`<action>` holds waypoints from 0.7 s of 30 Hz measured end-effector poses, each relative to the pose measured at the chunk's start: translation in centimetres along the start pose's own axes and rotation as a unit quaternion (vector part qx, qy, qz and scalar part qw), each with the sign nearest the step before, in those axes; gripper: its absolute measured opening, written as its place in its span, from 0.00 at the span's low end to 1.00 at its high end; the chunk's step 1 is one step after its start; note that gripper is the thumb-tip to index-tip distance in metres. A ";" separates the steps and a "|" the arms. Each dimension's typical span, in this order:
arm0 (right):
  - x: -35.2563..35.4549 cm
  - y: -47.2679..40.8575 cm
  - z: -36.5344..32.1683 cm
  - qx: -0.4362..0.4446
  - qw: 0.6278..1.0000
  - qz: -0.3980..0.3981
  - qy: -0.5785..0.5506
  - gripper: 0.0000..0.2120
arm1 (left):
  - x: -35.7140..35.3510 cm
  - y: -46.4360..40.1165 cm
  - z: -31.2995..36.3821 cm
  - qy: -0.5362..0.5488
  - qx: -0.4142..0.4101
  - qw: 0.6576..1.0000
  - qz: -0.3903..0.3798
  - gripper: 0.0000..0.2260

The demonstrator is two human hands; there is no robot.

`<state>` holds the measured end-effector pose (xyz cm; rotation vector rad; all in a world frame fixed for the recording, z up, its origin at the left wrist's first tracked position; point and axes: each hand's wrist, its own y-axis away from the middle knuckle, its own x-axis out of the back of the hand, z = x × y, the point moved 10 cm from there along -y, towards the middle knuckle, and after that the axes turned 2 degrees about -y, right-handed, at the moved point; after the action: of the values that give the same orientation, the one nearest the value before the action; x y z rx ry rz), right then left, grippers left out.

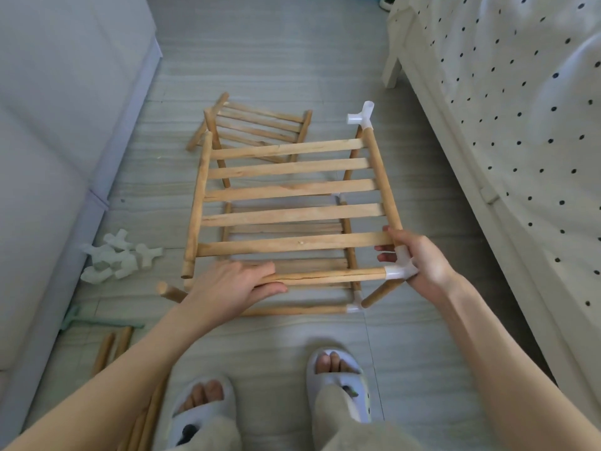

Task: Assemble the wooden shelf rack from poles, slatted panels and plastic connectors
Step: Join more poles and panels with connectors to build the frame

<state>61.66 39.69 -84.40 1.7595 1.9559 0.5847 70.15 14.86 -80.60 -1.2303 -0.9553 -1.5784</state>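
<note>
Wooden shelf rack (286,203), half built from pale round poles and flat slats, stands on the grey floor (266,60), gripped at its near edge by both hands. Left hand (234,284) curls its fingers around the near horizontal pole (328,276); right hand (419,258) wraps the white plastic corner connector (398,271). Farther out lie a second slatted wooden panel (260,128), and at the left a pile of spare white connectors (117,255).
</note>
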 end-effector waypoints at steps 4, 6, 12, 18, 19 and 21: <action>0.2 -0.4 -0.6 0.012 1.000 0.001 0.021 0.08 | -0.9 -0.2 0.3 0.053 0.012 0.998 -0.036 0.24; 0.1 -0.4 -0.9 0.013 0.999 -0.005 0.029 0.09 | -0.7 0.0 0.5 0.031 0.021 0.999 -0.028 0.25; 1.1 0.9 -2.3 0.044 0.991 0.084 0.096 0.07 | -0.4 0.3 1.0 -0.009 0.060 0.998 -0.035 0.19; -0.3 4.8 -4.5 0.158 0.911 0.173 0.339 0.15 | 3.3 5.2 -1.1 -0.039 0.060 0.993 0.097 0.13; -1.3 5.6 -4.8 0.186 0.880 0.176 0.401 0.16 | 3.8 6.5 -2.4 -0.025 0.088 0.988 0.127 0.14; -4.1 7.1 -5.1 0.245 0.813 0.178 0.497 0.19 | 3.7 9.0 -5.7 0.061 0.177 0.973 0.134 0.19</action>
<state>64.79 36.28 -75.89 2.4771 2.6061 1.4814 76.64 6.13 -77.73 -0.9556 -0.9021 -1.1957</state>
